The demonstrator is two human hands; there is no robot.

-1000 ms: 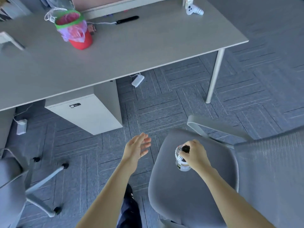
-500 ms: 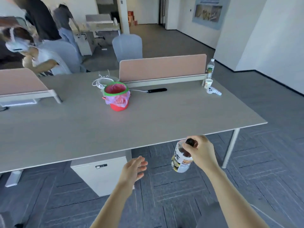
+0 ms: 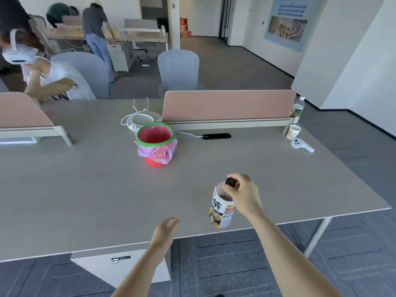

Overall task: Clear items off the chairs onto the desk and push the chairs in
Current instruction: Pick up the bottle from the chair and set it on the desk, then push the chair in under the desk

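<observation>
My right hand (image 3: 243,192) grips a plastic drink bottle (image 3: 221,207) by its black cap and neck. The bottle has a white label and hangs tilted above the near edge of the grey desk (image 3: 85,189). My left hand (image 3: 165,231) floats open at the desk's front edge, left of the bottle, holding nothing. The chair the bottle came from is out of view below the frame.
On the desk stand a red bin with a green rim and pink liner (image 3: 156,144), coiled white cable (image 3: 137,121), a black power strip (image 3: 216,136), a paper cup (image 3: 293,131), a white controller (image 3: 301,145) and a water bottle (image 3: 298,109). A drawer unit (image 3: 120,266) sits under it. Pink dividers (image 3: 227,106), other chairs and people are behind.
My right hand lifted the bottle off the grey chair seat and carried it up over the desk's front edge. My view rose from the chair to the desk; the left hand stayed open.
</observation>
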